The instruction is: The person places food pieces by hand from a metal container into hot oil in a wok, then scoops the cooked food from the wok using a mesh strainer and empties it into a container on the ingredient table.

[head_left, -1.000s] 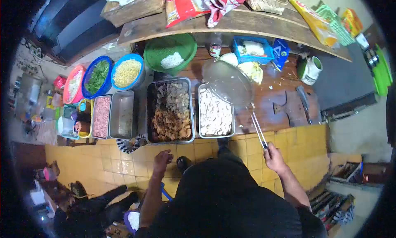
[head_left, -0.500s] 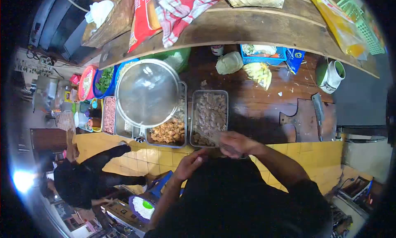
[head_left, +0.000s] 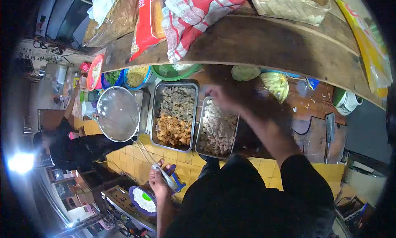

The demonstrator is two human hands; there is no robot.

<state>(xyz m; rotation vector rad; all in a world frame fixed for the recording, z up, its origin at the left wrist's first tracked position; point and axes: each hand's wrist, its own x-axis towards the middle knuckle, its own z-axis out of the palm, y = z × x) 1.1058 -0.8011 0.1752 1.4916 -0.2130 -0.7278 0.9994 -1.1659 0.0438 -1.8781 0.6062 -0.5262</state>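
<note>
My left hand (head_left: 160, 181) is closed round the long handle of a round mesh strainer (head_left: 118, 114), whose bowl hangs left of the metal trays. Over the far edge of the right tray (head_left: 199, 132) is my right hand (head_left: 222, 98), smeared by motion, its grip unclear. Pale pieces (head_left: 217, 130) fill that tray. Beside it, the larger left tray (head_left: 153, 114) bears grey-brown pieces (head_left: 177, 101) at the back and orange-brown pieces (head_left: 174, 130) at the front.
A wooden shelf (head_left: 264, 42) overhangs the table, with a checked cloth (head_left: 194, 15) on it. A cleaver (head_left: 329, 130) rests on a wooden board (head_left: 315, 141) at right. Colored bowls stand at back left. Another person (head_left: 78, 147) is at far left.
The strainer has passed from my right hand to my left and moved leftward. My right hand has gone from the right tray's near end to its far edge. That tray sits slightly turned.
</note>
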